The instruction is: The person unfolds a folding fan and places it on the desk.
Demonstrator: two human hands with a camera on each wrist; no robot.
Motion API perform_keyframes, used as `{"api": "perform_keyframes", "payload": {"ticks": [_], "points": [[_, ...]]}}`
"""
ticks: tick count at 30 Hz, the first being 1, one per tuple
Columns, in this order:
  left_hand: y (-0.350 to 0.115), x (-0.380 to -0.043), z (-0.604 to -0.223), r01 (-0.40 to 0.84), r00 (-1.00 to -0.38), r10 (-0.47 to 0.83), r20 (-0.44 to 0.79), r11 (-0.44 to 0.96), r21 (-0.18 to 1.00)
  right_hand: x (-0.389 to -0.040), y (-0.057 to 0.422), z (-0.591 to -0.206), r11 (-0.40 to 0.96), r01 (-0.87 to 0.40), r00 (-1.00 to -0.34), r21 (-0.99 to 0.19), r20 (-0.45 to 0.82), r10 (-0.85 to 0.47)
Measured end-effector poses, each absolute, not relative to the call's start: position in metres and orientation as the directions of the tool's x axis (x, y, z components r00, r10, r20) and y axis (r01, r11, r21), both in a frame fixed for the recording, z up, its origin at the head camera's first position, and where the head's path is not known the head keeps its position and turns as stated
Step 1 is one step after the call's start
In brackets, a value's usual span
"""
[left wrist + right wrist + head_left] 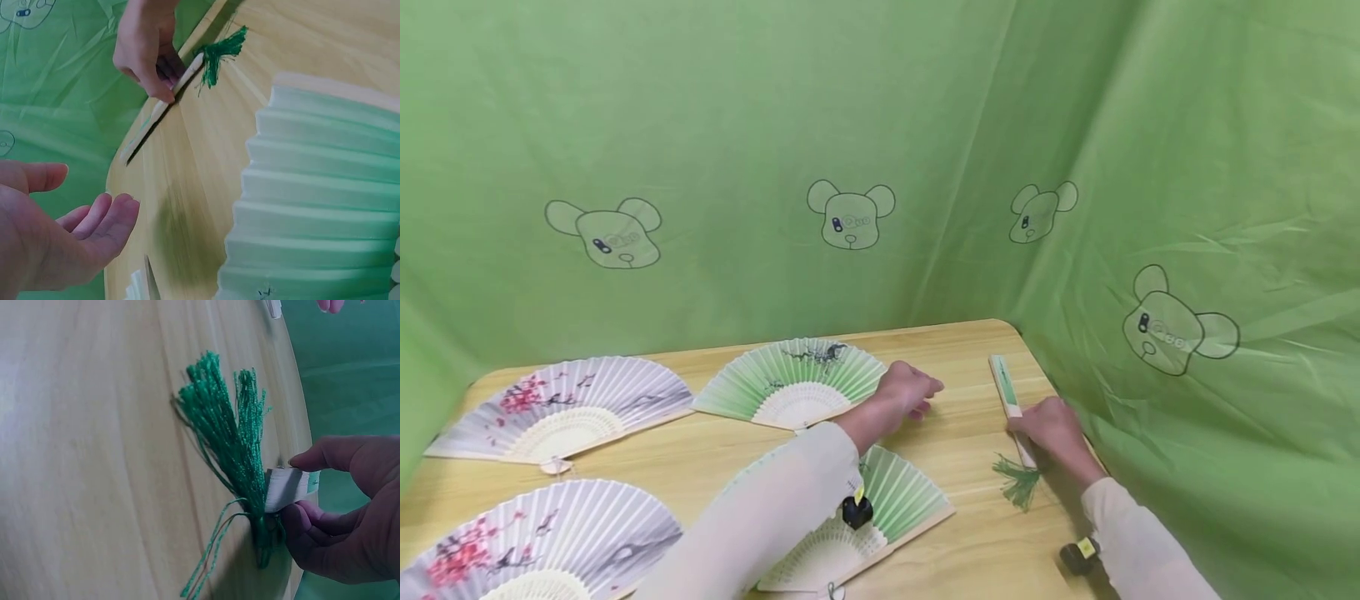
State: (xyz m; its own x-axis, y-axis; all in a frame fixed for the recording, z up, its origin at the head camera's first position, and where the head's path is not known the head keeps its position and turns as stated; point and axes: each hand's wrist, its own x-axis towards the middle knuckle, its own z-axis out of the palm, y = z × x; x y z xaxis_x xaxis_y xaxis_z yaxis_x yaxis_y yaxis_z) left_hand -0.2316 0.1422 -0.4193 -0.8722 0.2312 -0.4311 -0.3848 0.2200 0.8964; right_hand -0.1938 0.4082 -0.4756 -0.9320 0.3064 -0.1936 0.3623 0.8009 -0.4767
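Observation:
My right hand (1056, 429) pinches a folded fan (1006, 385) near its lower end, at the table's right side. The thumb and fingers close on the two sides of its pale sticks (284, 489) in the right wrist view. A green tassel (1018, 482) hangs from that end and spreads over the wood. My left hand (902, 393) hovers over the right edge of an open green fan (741, 385), holding nothing. Its fingers (112, 234) are loosely bent and apart from the thumb. Below it, my left sleeve hides part of a second open green fan (910, 492).
Two open grey-white fans with pink blossoms lie on the left, one at the back (647, 396) and one in front (632, 517). The wooden table (962, 358) meets green cloth (925, 100) at the back and right. A dark wrist device (1078, 557) is on my right sleeve.

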Motion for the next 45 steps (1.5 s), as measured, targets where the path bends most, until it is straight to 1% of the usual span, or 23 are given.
{"api": "perform_keyframes", "payload": {"ticks": [5, 10, 18, 27, 35, 39, 45], "points": [[0.143, -0.237, -0.426, -0.402, -0.870, 0.215, -0.444, 0.213, 0.890, -0.194, 0.405, -0.477, 0.786, 0.365, -0.931, -0.499, -0.205, 0.301], [0.146, -0.240, -0.430, -0.417, -0.864, 0.216, -0.455, 0.201, 0.887, -0.195, 0.402, -0.477, 0.785, 0.330, -0.944, -0.525, -0.192, 0.269], [0.156, -0.242, -0.436, -0.453, -0.851, 0.194, -0.489, 0.202, 0.868, -0.196, 0.395, -0.477, 0.812, 0.303, -0.953, -0.499, -0.178, 0.246], [0.162, -0.244, -0.436, -0.460, -0.847, 0.209, -0.489, 0.173, 0.871, -0.189, 0.385, -0.467, 0.796, 0.304, -0.952, -0.524, -0.191, 0.238], [0.172, -0.244, -0.444, -0.450, -0.850, 0.255, -0.462, 0.105, 0.887, -0.182, 0.368, -0.456, 0.803, 0.251, -0.968, -0.541, -0.149, 0.202], [0.176, -0.243, -0.446, -0.434, -0.866, 0.246, -0.435, 0.062, 0.899, -0.178, 0.361, -0.454, 0.807, 0.236, -0.972, -0.542, -0.134, 0.194], [0.173, -0.249, -0.452, -0.414, -0.892, 0.217, -0.396, -0.043, 0.909, -0.173, 0.350, -0.454, 0.792, 0.233, -0.972, -0.565, -0.145, 0.183]]}}
